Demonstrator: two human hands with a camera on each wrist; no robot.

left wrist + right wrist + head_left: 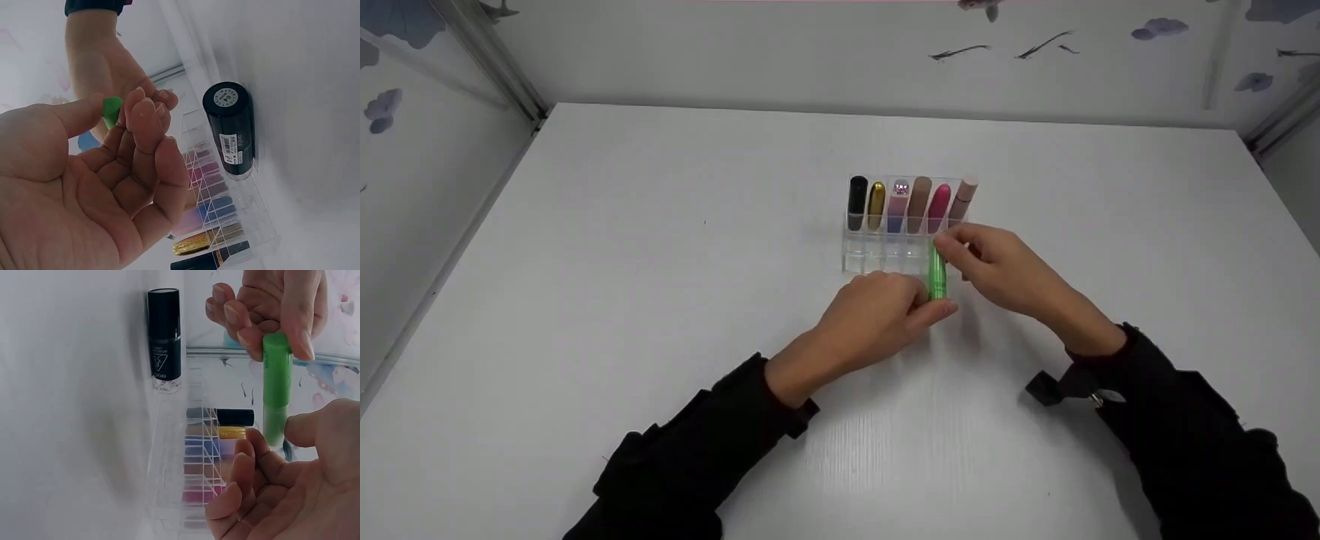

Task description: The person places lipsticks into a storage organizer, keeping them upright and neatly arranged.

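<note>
Both hands hold a green lipstick tube in front of a clear lipstick organizer. My left hand pinches the tube's near end between thumb and fingers. At its far end, the thumb and fingertips of my right hand grip it. In the right wrist view the tube shows a darker green part and a paler end. Black, gold, pink-blue, brown, magenta and pale pink tubes stand in the organizer's back row. Below the hands, a black tube with a clear end lies on the table, hidden in the head view.
The white table extends around the organizer on all sides. White panels with flower and fish prints stand behind and at the sides, joined by metal posts. A black device sits at the right sleeve.
</note>
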